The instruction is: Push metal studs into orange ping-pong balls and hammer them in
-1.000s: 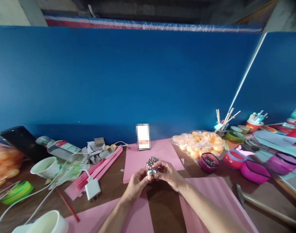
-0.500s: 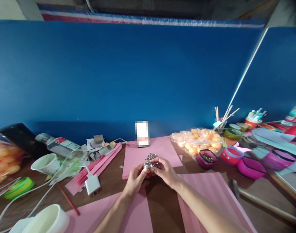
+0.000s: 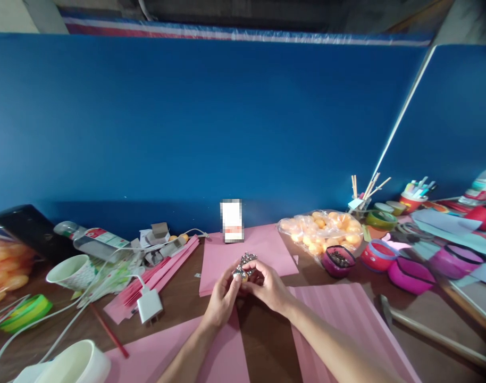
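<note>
My left hand (image 3: 221,298) is closed on a small ball (image 3: 244,277), thumb towards me. Shiny silver bits cover part of the ball, and a yellowish patch of it shows between the hands. The fingers of my right hand (image 3: 267,284) curl in a pinch against the ball's right side; whatever lies between those fingertips is too small to make out. Just beyond my fingers a little heap of shiny metal pieces (image 3: 249,257) rests on a pink sheet (image 3: 275,244).
A clear bag of orange balls (image 3: 320,229) lies right of centre, beside a magenta bowl (image 3: 336,270) of small metal pieces. Further right are more bowls (image 3: 410,276) and a hammer (image 3: 430,330). At left are a white charger (image 3: 149,306), cables, a paper cup (image 3: 71,274) and a bottle (image 3: 101,242).
The ball has turned in my fingers, so a yellowish patch now shows. My right fingers have lifted and curled slightly. The view has shifted a little.
</note>
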`<act>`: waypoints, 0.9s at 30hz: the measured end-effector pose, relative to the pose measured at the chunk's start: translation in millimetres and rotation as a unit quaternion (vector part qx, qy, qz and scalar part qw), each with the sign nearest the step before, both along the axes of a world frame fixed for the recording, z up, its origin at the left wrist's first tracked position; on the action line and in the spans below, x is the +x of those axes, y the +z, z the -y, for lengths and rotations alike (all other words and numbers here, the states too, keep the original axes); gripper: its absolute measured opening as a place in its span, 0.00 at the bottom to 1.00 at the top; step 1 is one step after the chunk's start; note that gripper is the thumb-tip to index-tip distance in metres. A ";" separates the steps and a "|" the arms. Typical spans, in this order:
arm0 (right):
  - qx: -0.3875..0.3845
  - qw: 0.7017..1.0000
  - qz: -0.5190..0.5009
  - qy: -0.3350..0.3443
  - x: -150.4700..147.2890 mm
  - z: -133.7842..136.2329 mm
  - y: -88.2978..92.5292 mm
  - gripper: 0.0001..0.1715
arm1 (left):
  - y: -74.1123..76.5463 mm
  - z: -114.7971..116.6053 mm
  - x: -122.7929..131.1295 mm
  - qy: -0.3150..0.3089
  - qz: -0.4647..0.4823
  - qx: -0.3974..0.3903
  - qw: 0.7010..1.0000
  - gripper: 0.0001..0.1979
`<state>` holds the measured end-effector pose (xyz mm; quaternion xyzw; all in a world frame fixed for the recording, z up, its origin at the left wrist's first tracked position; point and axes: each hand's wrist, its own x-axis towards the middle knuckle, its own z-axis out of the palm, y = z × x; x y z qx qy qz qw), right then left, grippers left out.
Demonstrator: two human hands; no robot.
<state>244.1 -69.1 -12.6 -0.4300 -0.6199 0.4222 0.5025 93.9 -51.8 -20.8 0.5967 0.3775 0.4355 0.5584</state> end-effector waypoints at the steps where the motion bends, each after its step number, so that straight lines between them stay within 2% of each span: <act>1: 0.004 1.000 0.011 -0.004 -0.1 0.7 -0.1 0.17 | 0.1 0.6 0.3 0.002 -0.005 0.013 1.000 0.25; 3: 0.017 0.999 0.036 -0.015 -0.3 1.3 -0.9 0.16 | 0.3 1.8 1.0 -0.011 -0.018 0.031 0.999 0.25; 6: 0.077 0.993 0.083 -0.039 -1.6 0.8 -1.7 0.12 | 0.0 3.5 2.8 -0.041 -0.035 0.042 0.998 0.22; 9: 0.148 0.980 0.123 -0.050 -3.2 -0.3 -1.6 0.09 | -1.4 5.0 5.0 -0.026 -0.048 0.064 0.996 0.17; 12: 0.176 0.973 0.140 -0.043 -4.1 -0.4 -2.7 0.09 | -3.0 5.8 5.9 -0.008 -0.067 0.075 0.995 0.15; 16: 0.193 0.968 0.157 -0.044 -3.8 0.8 -5.6 0.12 | -2.2 6.6 4.9 -0.012 -0.070 0.074 0.995 0.15; 21: 0.182 0.972 0.142 -0.036 -3.3 2.7 -2.7 0.17 | -1.7 7.4 3.2 -0.015 -0.021 0.048 0.999 0.19; 27: 0.163 0.980 0.114 -0.010 -1.1 3.5 2.7 0.16 | -3.1 4.8 1.4 -0.014 0.020 -0.010 1.000 0.21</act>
